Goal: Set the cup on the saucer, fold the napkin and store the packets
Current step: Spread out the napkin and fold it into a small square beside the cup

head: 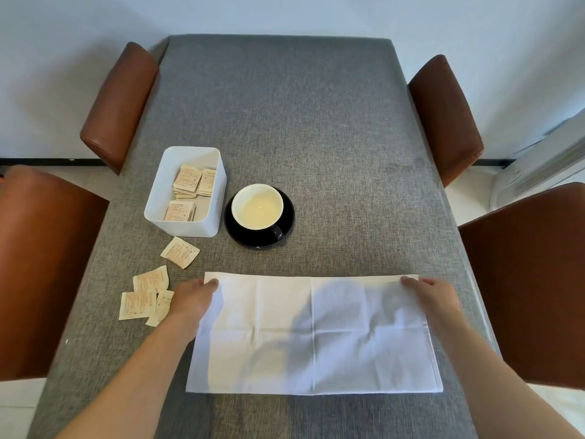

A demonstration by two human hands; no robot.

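Note:
A white napkin (313, 334) lies flat on the grey table near me, creased into squares. My left hand (193, 299) pinches its far left corner and my right hand (433, 296) pinches its far right corner. Behind it a black cup (258, 207) with a pale inside stands on a black saucer (286, 229), handle toward me. To the left of the cup is a white box (186, 191) holding several beige packets (193, 182). More loose packets (145, 289) lie on the table left of my left hand, one (180, 251) just in front of the box.
The grey cloth-covered table (300, 122) stretches away from me. Brown leather chairs stand at the left (41, 267), far left (120, 103), far right (446, 115) and right (531, 280). A white appliance (538, 166) sits by the wall on the right.

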